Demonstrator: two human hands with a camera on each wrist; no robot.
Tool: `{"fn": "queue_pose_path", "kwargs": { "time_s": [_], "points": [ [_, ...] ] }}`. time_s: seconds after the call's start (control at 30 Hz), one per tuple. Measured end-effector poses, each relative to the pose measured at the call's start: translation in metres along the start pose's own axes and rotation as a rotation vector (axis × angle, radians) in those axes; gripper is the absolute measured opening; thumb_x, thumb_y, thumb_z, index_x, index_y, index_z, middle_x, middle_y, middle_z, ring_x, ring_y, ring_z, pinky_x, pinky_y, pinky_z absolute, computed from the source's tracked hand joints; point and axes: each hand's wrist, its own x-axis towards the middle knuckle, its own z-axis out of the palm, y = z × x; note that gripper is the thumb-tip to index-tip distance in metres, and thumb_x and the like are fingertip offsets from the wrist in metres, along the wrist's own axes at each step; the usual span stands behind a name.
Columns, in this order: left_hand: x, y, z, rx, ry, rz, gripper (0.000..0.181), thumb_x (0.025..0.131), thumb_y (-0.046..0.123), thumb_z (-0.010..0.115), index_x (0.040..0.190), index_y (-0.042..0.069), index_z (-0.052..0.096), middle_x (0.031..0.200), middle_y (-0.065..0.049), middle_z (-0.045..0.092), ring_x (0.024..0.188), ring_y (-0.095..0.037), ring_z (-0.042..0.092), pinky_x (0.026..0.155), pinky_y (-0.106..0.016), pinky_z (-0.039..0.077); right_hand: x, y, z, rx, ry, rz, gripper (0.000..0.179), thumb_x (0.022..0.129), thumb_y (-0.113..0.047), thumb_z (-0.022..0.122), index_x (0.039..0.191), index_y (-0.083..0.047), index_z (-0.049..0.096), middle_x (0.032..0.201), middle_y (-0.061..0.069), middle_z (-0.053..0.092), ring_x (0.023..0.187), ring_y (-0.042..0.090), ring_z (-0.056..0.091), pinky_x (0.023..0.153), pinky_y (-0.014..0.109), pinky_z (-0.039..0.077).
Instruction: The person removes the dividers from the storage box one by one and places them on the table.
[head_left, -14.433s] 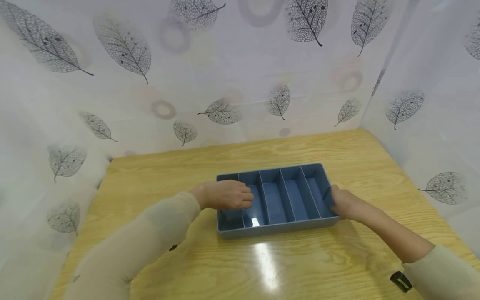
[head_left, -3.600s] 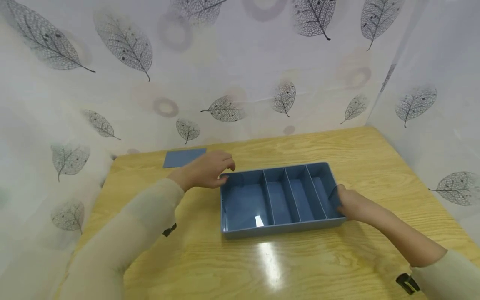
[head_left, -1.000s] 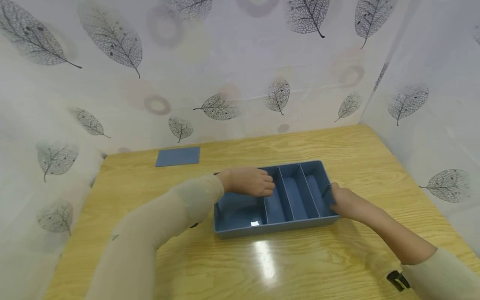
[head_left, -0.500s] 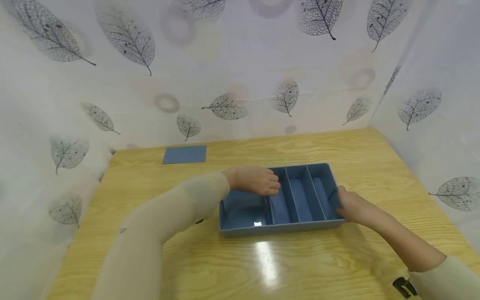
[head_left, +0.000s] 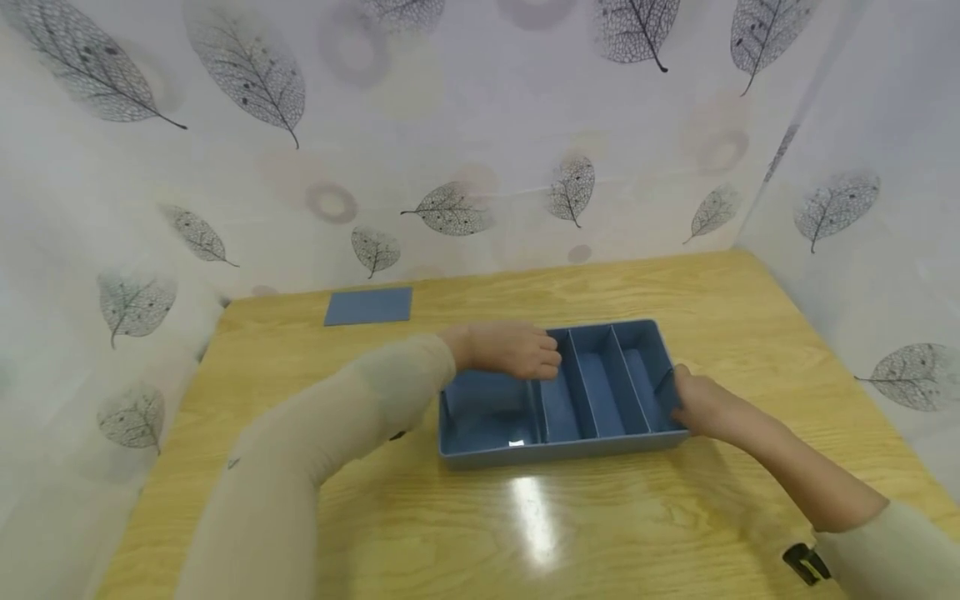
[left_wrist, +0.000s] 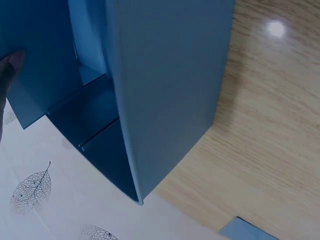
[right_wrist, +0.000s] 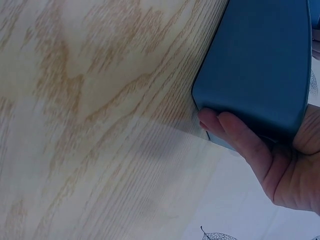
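Observation:
A shallow blue box point(head_left: 562, 451) with upright dividers lies on the wooden table. My left hand point(head_left: 501, 350) reaches over it from the left, with fingers bent down and pinching the top of the leftmost divider point(left_wrist: 45, 80). In the left wrist view the thumb point(left_wrist: 15, 60) presses on that divider, and its corner stands out past the box rim. The fingertips on its other side are hidden. My right hand point(head_left: 708, 407) grips the box's right end, thumb side over the rim and fingers point(right_wrist: 245, 137) against the outside.
A flat blue panel point(head_left: 367, 306) lies on the table at the back left. Two more dividers point(head_left: 587, 392) stand in the right part of the box. A leaf-patterned curtain point(head_left: 480, 150) borders the table point(head_left: 420, 533) at the back and sides.
Since the oldest frame a blue panel has come out and lies at the back left. My left hand has moved from the box's left edge to the leftmost divider and lately shifted slightly up.

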Motion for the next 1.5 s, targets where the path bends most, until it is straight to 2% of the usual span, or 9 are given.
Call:
{"fn": "queue_pose_path", "kwargs": {
  "time_s": [0.27, 0.37, 0.6, 0.8, 0.9, 1.07, 1.17, 1.37, 1.5],
  "points": [
    [-0.005, -0.007, -0.011, 0.012, 0.116, -0.009, 0.017, 0.097, 0.002, 0.041, 0.095, 0.008, 0.058, 0.09, -0.002, 0.059, 0.079, -0.017, 0.051, 0.071, -0.027, 0.046, 0.001, -0.001, -0.002, -0.02, -0.005, 0.008, 0.039, 0.084, 0.004, 0.059, 0.103, 0.018, 0.028, 0.07, 0.017, 0.055, 0.057, 0.02, 0.056, 0.053, 0.034, 0.047],
    [-0.007, -0.009, -0.018, 0.006, 0.138, -0.021, 0.017, 0.097, 0.003, 0.041, 0.093, 0.009, 0.056, 0.087, -0.002, 0.057, 0.078, -0.018, 0.051, 0.072, -0.029, 0.046, 0.0, -0.001, -0.002, -0.018, -0.013, 0.013, 0.04, 0.085, 0.004, 0.059, 0.104, 0.019, 0.027, 0.07, 0.018, 0.055, 0.056, 0.02, 0.056, 0.053, 0.034, 0.047],
    [-0.012, -0.013, -0.031, -0.034, 0.123, -0.055, 0.017, 0.097, 0.003, 0.039, 0.094, 0.006, 0.055, 0.089, -0.004, 0.056, 0.082, -0.02, 0.052, 0.077, -0.031, 0.046, 0.0, -0.001, -0.002, 0.0, -0.025, 0.025, 0.044, 0.085, 0.004, 0.058, 0.108, 0.022, 0.025, 0.073, 0.021, 0.055, 0.059, 0.021, 0.058, 0.054, 0.035, 0.049],
    [-0.014, -0.018, -0.04, -0.003, 0.14, -0.087, 0.017, 0.097, 0.006, 0.039, 0.092, 0.006, 0.055, 0.089, -0.004, 0.057, 0.08, -0.021, 0.051, 0.075, -0.031, 0.044, -0.001, -0.001, -0.003, 0.018, -0.024, 0.02, 0.039, 0.085, 0.005, 0.058, 0.104, 0.018, 0.027, 0.074, 0.022, 0.055, 0.059, 0.02, 0.058, 0.054, 0.035, 0.049],
    [-0.019, -0.018, -0.045, 0.014, 0.127, -0.105, 0.015, 0.096, 0.004, 0.041, 0.091, 0.005, 0.055, 0.089, -0.004, 0.057, 0.08, -0.02, 0.052, 0.076, -0.031, 0.045, -0.001, -0.002, -0.002, 0.016, -0.016, 0.017, 0.039, 0.085, 0.005, 0.058, 0.104, 0.018, 0.027, 0.074, 0.022, 0.055, 0.058, 0.021, 0.058, 0.054, 0.035, 0.05],
    [-0.032, -0.016, -0.055, -0.007, 0.05, -0.19, 0.013, 0.095, -0.001, 0.043, 0.092, 0.004, 0.055, 0.091, -0.005, 0.058, 0.084, -0.019, 0.053, 0.082, -0.03, 0.048, -0.001, -0.002, -0.001, 0.012, -0.006, 0.008, 0.038, 0.084, 0.006, 0.058, 0.103, 0.018, 0.027, 0.073, 0.022, 0.055, 0.058, 0.021, 0.058, 0.054, 0.035, 0.05],
    [-0.042, -0.014, -0.058, -0.008, 0.028, -0.248, 0.011, 0.096, 0.0, 0.045, 0.091, 0.003, 0.054, 0.086, -0.004, 0.054, 0.08, -0.018, 0.049, 0.078, -0.028, 0.046, 0.0, -0.001, 0.0, 0.007, -0.001, 0.003, 0.037, 0.084, 0.005, 0.058, 0.103, 0.017, 0.028, 0.071, 0.019, 0.055, 0.056, 0.019, 0.057, 0.053, 0.034, 0.049],
    [-0.06, -0.009, -0.056, -0.018, 0.136, -0.328, 0.009, 0.091, -0.001, 0.056, 0.084, 0.004, 0.052, 0.08, -0.004, 0.053, 0.074, -0.018, 0.047, 0.071, -0.028, 0.043, 0.0, -0.001, 0.0, -0.007, 0.008, 0.0, 0.037, 0.084, 0.005, 0.059, 0.102, 0.017, 0.028, 0.069, 0.016, 0.054, 0.055, 0.019, 0.056, 0.052, 0.033, 0.047],
    [-0.07, -0.004, -0.055, -0.058, 0.162, -0.405, 0.01, 0.087, 0.002, 0.063, 0.084, 0.004, 0.054, 0.082, -0.005, 0.057, 0.077, -0.018, 0.052, 0.072, -0.028, 0.047, 0.0, -0.001, -0.001, -0.006, 0.014, 0.005, 0.039, 0.083, 0.005, 0.059, 0.102, 0.017, 0.028, 0.069, 0.018, 0.055, 0.056, 0.02, 0.057, 0.052, 0.034, 0.048]
  ]
}}
